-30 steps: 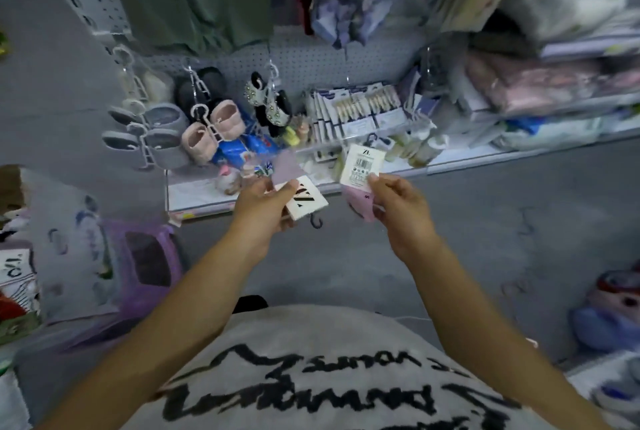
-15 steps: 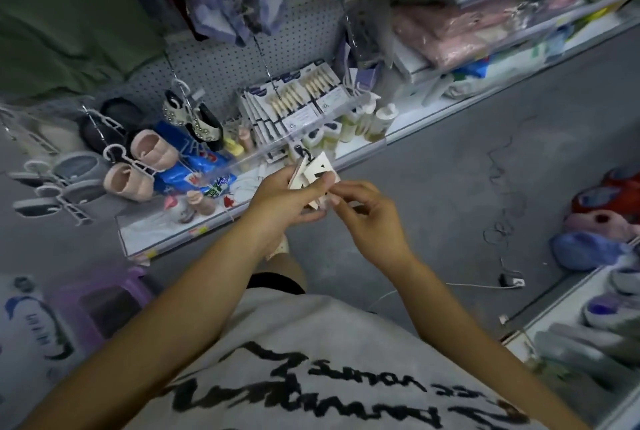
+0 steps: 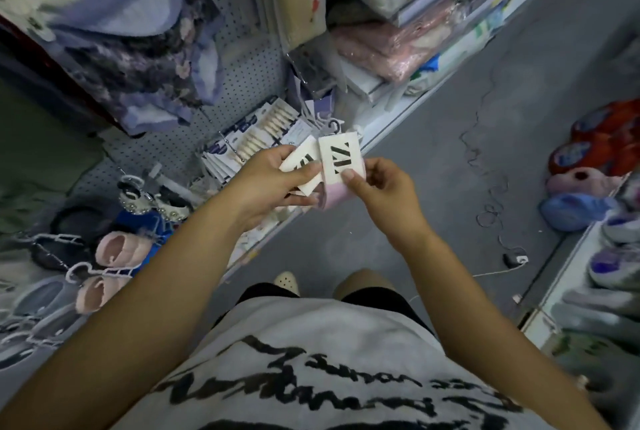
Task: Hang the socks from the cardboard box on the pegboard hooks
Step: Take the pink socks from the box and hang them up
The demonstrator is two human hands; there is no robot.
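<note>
Socks (image 3: 341, 161) on white cards with black markings sit fanned between both hands above the aisle floor (image 3: 450, 138); the right hand (image 3: 382, 192) pinches the front card, while the left hand (image 3: 266, 187) clamps the others by thumb. With grips so shallow, a pair could slip out, or their small hanger hooks (image 3: 333, 125) could tangle, before reaching the pegboard (image 3: 242, 58).

Grey concrete floor (image 3: 433, 138) runs between crowded shop shelves (image 3: 408, 97).
</note>
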